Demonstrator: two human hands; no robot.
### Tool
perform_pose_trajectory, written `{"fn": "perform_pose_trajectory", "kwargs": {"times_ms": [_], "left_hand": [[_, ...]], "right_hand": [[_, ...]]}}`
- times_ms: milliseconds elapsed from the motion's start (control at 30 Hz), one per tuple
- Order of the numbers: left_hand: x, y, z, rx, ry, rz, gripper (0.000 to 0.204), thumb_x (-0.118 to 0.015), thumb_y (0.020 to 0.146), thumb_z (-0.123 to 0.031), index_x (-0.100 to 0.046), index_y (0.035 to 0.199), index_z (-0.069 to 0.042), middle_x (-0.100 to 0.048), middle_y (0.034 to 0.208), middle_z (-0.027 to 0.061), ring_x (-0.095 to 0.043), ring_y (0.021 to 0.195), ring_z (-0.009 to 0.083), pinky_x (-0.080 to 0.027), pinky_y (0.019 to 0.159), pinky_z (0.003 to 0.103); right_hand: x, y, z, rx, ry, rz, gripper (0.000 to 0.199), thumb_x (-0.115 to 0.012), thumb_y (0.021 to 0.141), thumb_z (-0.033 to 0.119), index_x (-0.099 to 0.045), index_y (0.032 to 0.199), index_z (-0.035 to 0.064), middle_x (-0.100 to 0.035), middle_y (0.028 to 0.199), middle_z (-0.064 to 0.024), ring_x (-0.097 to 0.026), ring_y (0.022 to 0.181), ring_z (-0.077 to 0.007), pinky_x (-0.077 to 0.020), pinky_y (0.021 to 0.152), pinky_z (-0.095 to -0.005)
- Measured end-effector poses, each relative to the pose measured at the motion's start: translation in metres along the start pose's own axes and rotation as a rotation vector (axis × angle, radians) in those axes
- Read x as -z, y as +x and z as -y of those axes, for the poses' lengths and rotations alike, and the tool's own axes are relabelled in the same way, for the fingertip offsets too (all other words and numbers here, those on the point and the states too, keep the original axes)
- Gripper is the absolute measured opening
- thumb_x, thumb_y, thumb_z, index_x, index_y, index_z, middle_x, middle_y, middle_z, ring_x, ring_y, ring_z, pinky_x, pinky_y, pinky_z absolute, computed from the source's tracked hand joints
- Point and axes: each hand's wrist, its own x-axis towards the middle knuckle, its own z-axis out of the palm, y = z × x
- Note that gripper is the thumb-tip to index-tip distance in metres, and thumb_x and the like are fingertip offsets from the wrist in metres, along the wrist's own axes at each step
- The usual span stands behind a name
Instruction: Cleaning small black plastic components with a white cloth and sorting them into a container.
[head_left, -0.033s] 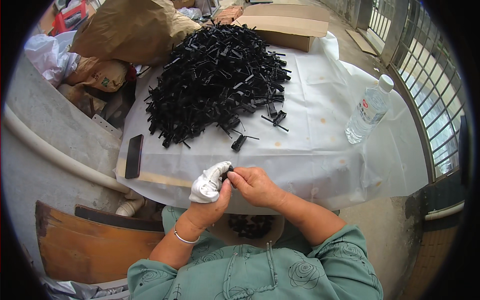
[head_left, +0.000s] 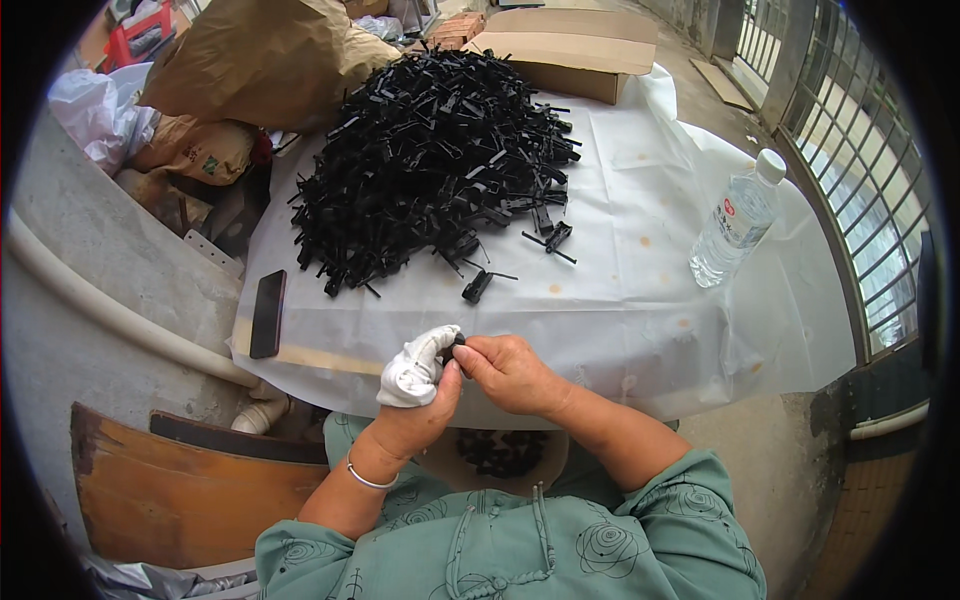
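Note:
Just over the near edge of the table, my two hands meet around a small black plastic piece, mostly covered by fingers. White cloth, perhaps a glove, covers the fingers of my left hand; its bare thumb presses the piece from below. My right hand pinches the same piece between thumb and fingers. Beyond them lies a big heap of black plastic clip-like parts, with thin tabs sticking out. A loose part rests in front of the heap. Below my hands, a pale bowl in my lap holds small black pieces.
White sheeting covers the table. A phone lies at the left edge, and a clear water bottle stands at the right. Behind the heap are a brown paper bag and an opened cardboard box. Metal bars run along the right.

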Motion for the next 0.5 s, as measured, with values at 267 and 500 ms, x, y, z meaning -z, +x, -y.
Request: {"fn": "perform_pose_trajectory", "kwargs": {"times_ms": [267,500], "left_hand": [[0.011,0.0,0.01,0.408,-0.603,0.031,0.033,-0.046,0.091,-0.007,-0.036,0.122,-0.008,-0.052,0.087,0.0024,-0.042,0.059,0.0048,-0.036,0.052,0.018],[0.012,0.002,0.002,0.456,-0.567,0.081,0.039,-0.04,0.091,-0.007,-0.032,0.129,-0.006,-0.052,0.087,0.0019,-0.042,0.059,0.0045,-0.037,0.051,0.018]], "right_hand": [[0.015,-0.002,0.009,0.02,-0.357,0.032,0.012,-0.059,0.084,0.015,-0.06,0.083,0.0031,-0.056,0.064,-0.0102,-0.051,0.053,-0.0216,-0.0425,0.052,-0.0306],[0.018,0.002,0.001,0.433,-0.252,-0.049,0.01,-0.066,0.076,0.007,-0.06,0.083,0.0035,-0.055,0.064,-0.0073,-0.052,0.053,-0.0194,-0.0425,0.05,-0.0276]]}}
